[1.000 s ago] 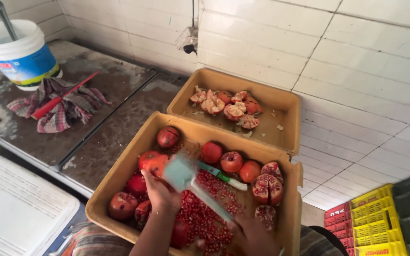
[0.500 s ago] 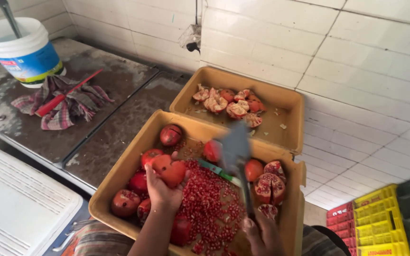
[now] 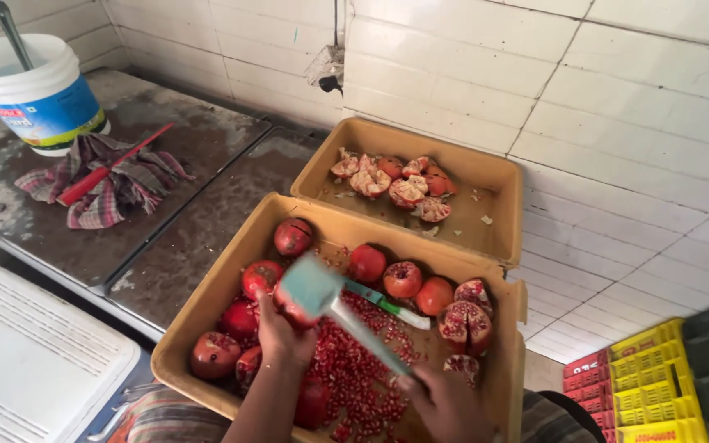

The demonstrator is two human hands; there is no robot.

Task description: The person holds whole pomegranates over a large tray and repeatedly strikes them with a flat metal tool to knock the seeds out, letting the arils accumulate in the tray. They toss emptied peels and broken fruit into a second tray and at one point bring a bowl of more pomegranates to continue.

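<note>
We're looking at a white tiled wall (image 3: 584, 107) with dark grout lines, a bit grubby, and a small fixture (image 3: 327, 70) sticking out of it. Below runs a worn, stained metal counter (image 3: 190, 221), pretty dull and blotchy. On its far left end sit a white plastic bucket (image 3: 38, 94) with a handle poking out and a crumpled checked cloth (image 3: 121, 184) with a red stick lying across it. A white ribbed box lid (image 3: 26, 361) shows at lower left, and yellow and red plastic crates (image 3: 642, 377) stack at lower right. Light's soft and even.

Red pomegranate half (image 3: 290, 310) under flat spatula (image 3: 315, 289)
</note>
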